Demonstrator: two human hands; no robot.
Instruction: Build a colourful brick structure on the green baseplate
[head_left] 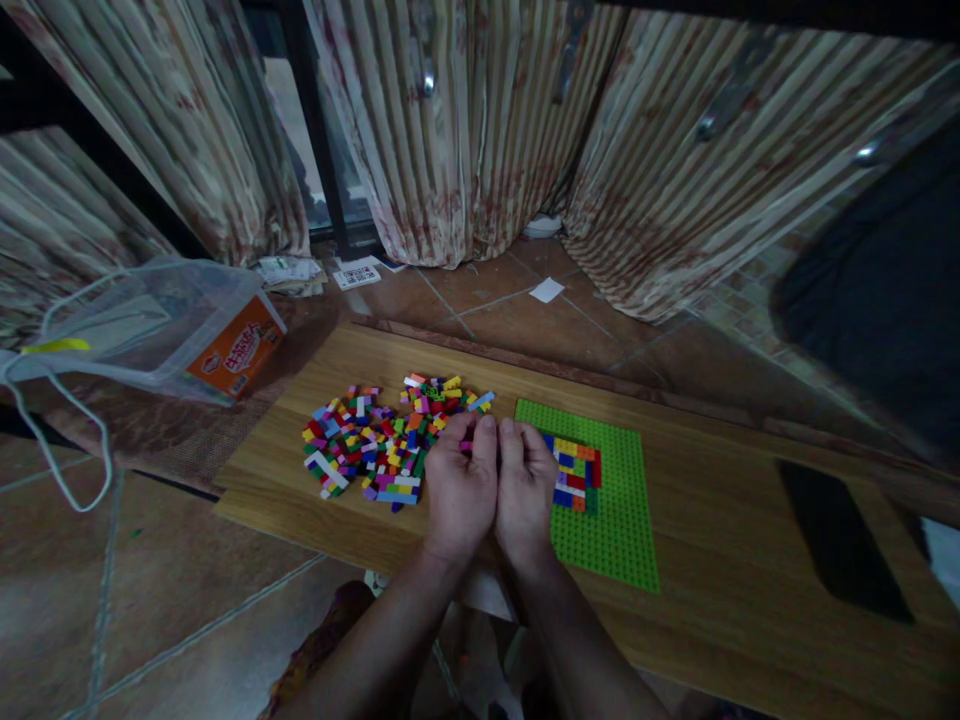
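Observation:
My left hand (459, 482) and my right hand (525, 488) are pressed together side by side over a wooden board (720, 560), fingers curled inward. A small purple piece shows between the left fingertips; I cannot tell what else they hold. A pile of small coloured bricks (375, 440) lies just left of the hands. A green baseplate (615, 500) lies to the right, with a patch of coloured bricks (577, 470) built on it beside my right hand.
A clear plastic bag with an orange box (236, 355) lies at the left on the tiled floor. Striped curtains (465, 130) hang behind. A black flat object (840, 540) rests on the board's right. Papers (356, 272) lie near the curtains.

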